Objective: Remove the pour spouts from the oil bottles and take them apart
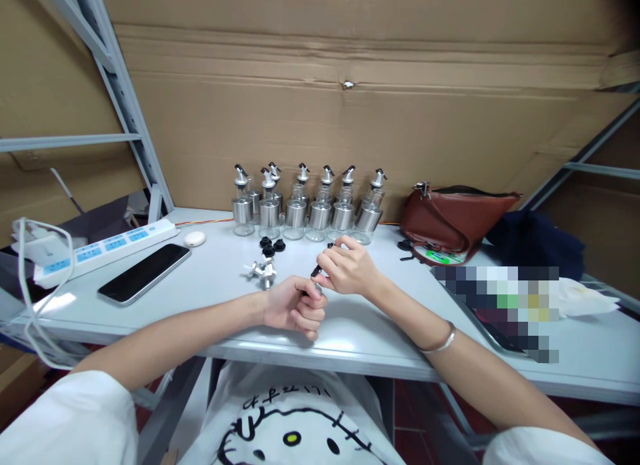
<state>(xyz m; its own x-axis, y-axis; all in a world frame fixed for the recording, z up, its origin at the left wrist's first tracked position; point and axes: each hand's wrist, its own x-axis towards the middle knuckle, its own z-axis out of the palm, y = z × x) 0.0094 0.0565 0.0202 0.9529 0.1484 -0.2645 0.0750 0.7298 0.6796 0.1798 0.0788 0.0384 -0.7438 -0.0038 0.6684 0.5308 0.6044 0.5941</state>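
part in hands [320, 285] hidden, pixelated patch [497, 305]

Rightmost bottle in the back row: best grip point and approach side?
Grip the rightmost bottle around its steel base band, coming from its right. The spout top is narrow and uneven; the band is the widest, roundest part. Another bottle crowds its left, while the right side toward the bag looks open.

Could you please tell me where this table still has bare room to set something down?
Bare patches: the table between the phone and the left hand; also the front strip right of the right hand, up to the blurred patch. Crowded: the back edge, with the bottles, black caps and brown bag.
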